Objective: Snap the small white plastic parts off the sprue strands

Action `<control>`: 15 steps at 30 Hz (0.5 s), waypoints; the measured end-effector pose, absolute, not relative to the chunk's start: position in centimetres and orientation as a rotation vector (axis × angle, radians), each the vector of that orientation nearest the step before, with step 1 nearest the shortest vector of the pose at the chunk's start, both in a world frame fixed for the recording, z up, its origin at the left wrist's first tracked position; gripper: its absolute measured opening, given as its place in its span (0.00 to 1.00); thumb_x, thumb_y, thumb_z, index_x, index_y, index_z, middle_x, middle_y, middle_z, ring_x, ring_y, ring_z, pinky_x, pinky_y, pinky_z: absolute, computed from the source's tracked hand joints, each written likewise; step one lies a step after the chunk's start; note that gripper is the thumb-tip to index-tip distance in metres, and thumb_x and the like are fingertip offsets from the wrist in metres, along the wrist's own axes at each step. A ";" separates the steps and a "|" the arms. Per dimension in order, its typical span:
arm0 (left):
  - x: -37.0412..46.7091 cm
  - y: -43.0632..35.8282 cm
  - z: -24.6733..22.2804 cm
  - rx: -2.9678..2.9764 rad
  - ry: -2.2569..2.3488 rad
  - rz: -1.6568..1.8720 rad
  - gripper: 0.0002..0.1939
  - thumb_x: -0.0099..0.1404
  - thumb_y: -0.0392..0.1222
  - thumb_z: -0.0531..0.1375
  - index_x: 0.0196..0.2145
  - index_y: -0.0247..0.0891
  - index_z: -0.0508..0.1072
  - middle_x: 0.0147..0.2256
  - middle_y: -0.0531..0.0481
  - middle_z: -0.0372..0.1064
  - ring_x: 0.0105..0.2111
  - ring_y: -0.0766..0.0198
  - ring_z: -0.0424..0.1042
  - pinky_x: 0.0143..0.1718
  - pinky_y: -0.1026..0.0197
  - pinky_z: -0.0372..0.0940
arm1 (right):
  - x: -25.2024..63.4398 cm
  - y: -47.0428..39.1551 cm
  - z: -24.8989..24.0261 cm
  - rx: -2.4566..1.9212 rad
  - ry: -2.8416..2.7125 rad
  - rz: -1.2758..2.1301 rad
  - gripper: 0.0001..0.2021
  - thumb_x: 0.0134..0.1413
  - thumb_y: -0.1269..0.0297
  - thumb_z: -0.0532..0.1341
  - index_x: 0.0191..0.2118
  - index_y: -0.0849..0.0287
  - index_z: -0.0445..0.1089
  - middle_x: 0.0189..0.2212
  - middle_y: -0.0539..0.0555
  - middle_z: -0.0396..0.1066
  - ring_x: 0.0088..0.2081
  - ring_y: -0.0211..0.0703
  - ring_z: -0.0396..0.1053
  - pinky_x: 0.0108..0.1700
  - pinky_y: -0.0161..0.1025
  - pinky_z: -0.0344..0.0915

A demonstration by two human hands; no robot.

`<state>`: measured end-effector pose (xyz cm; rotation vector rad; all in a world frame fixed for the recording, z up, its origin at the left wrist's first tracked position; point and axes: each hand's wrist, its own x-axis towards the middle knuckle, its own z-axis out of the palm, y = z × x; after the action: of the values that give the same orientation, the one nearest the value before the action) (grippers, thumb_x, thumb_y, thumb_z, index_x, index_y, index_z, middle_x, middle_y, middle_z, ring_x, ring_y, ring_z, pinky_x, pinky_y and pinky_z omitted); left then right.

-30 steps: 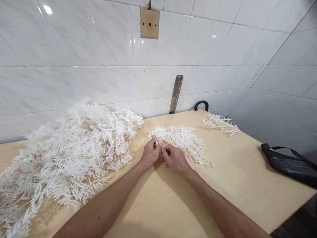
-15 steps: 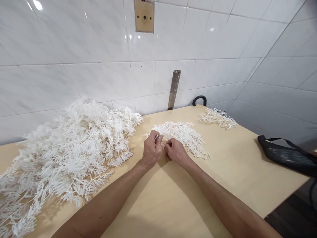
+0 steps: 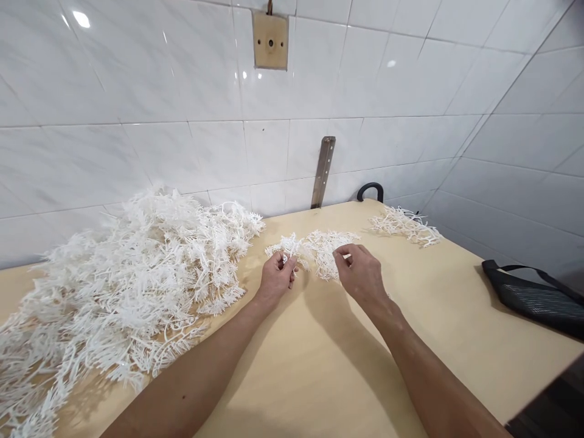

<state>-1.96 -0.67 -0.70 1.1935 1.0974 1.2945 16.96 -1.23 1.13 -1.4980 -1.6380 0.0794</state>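
Observation:
My left hand is closed on a white branched sprig, which fans out above its fingers near the table's middle. Apart from it, to the right, my right hand is in a pinch over the right side of a small white sprig pile; what its fingertips hold, if anything, is too small to make out. A large heap of white branched sprigs covers the left of the wooden table.
A smaller group of white sprigs lies at the back right. Near it are a black curved handle and an upright metal bracket by the tiled wall. A black mesh bag rests at the right edge.
My right hand has moved right, away from my left hand, and now hovers over the small pile. My left hand is slightly lower, and the sprig in it shows more clearly. The view has shifted slightly.

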 end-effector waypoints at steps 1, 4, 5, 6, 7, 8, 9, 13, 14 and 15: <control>-2.0 -0.7 -0.6 1.189 1.104 1.294 0.18 0.58 0.55 0.62 0.27 0.39 0.63 0.18 0.59 0.62 0.13 0.74 0.57 0.15 0.69 0.52 | 16.2 -1.6 1.2 -1.434 -1.664 0.141 0.08 0.57 0.62 0.56 0.33 0.58 0.70 0.34 0.56 0.74 0.29 0.42 0.69 0.38 0.41 0.64; -2.0 -0.8 -0.4 1.189 1.108 1.318 0.19 0.57 0.55 0.63 0.25 0.39 0.62 0.17 0.59 0.60 0.15 0.72 0.59 0.16 0.68 0.54 | 13.5 -2.9 1.0 -1.340 -1.763 0.417 0.09 0.60 0.58 0.56 0.36 0.57 0.70 0.33 0.54 0.75 0.28 0.41 0.69 0.33 0.38 0.64; -2.0 -0.8 -0.3 1.183 1.104 1.326 0.20 0.57 0.56 0.64 0.25 0.39 0.62 0.17 0.59 0.60 0.15 0.72 0.60 0.17 0.68 0.55 | 12.7 -3.2 0.7 -1.333 -1.796 0.454 0.09 0.60 0.58 0.57 0.37 0.57 0.70 0.34 0.53 0.75 0.28 0.40 0.69 0.33 0.38 0.64; -1.9 -0.9 -0.3 1.175 1.098 1.329 0.20 0.56 0.56 0.64 0.24 0.39 0.61 0.18 0.58 0.61 0.16 0.71 0.60 0.17 0.67 0.56 | 12.0 -3.5 0.4 -1.331 -1.817 0.458 0.09 0.59 0.58 0.57 0.38 0.57 0.69 0.35 0.54 0.74 0.27 0.40 0.68 0.33 0.38 0.64; -1.9 -0.9 -0.2 1.165 1.092 1.328 0.21 0.56 0.56 0.65 0.24 0.39 0.61 0.18 0.58 0.61 0.16 0.71 0.61 0.18 0.67 0.57 | 11.5 -3.6 0.0 -1.330 -1.833 0.458 0.09 0.59 0.58 0.58 0.38 0.57 0.69 0.37 0.54 0.74 0.27 0.39 0.68 0.32 0.38 0.64; -1.9 -0.9 -0.2 1.155 1.088 1.327 0.21 0.55 0.56 0.65 0.24 0.39 0.60 0.19 0.58 0.62 0.17 0.71 0.61 0.18 0.67 0.57 | 11.2 -3.7 -0.3 -1.328 -1.843 0.447 0.08 0.59 0.59 0.58 0.38 0.57 0.69 0.37 0.54 0.74 0.26 0.38 0.67 0.32 0.38 0.64; -1.9 -0.9 -0.2 1.147 1.087 1.329 0.22 0.55 0.55 0.65 0.24 0.39 0.60 0.20 0.58 0.62 0.17 0.71 0.61 0.19 0.67 0.58 | 11.0 -3.7 -0.6 -1.324 -1.847 0.434 0.07 0.58 0.60 0.59 0.38 0.57 0.68 0.38 0.54 0.74 0.26 0.38 0.67 0.32 0.38 0.64; -1.8 -0.8 -0.4 1.144 1.078 1.357 0.22 0.54 0.54 0.66 0.23 0.39 0.59 0.20 0.58 0.59 0.20 0.71 0.61 0.21 0.67 0.58 | 10.9 -3.6 -1.2 -1.293 -1.859 0.358 0.05 0.59 0.62 0.58 0.36 0.57 0.68 0.36 0.54 0.72 0.25 0.37 0.66 0.32 0.38 0.63; -1.7 -0.8 -0.4 1.144 1.078 1.360 0.22 0.54 0.54 0.66 0.23 0.38 0.58 0.20 0.58 0.59 0.20 0.71 0.61 0.22 0.67 0.58 | 10.8 -3.6 -1.2 -1.283 -1.867 0.320 0.05 0.60 0.63 0.57 0.36 0.57 0.68 0.36 0.54 0.72 0.25 0.37 0.66 0.32 0.38 0.63; -1.7 -0.8 -0.4 1.144 1.079 1.361 0.23 0.54 0.54 0.66 0.23 0.38 0.58 0.20 0.58 0.59 0.20 0.71 0.60 0.22 0.67 0.58 | 10.8 -3.7 -1.2 -1.269 -1.879 0.275 0.05 0.61 0.63 0.56 0.36 0.58 0.67 0.36 0.55 0.72 0.25 0.37 0.65 0.32 0.38 0.63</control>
<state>-1.73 -0.82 -0.44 1.1437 1.0793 1.3605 10.78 -3.66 -1.18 -1.2693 -1.8791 0.2747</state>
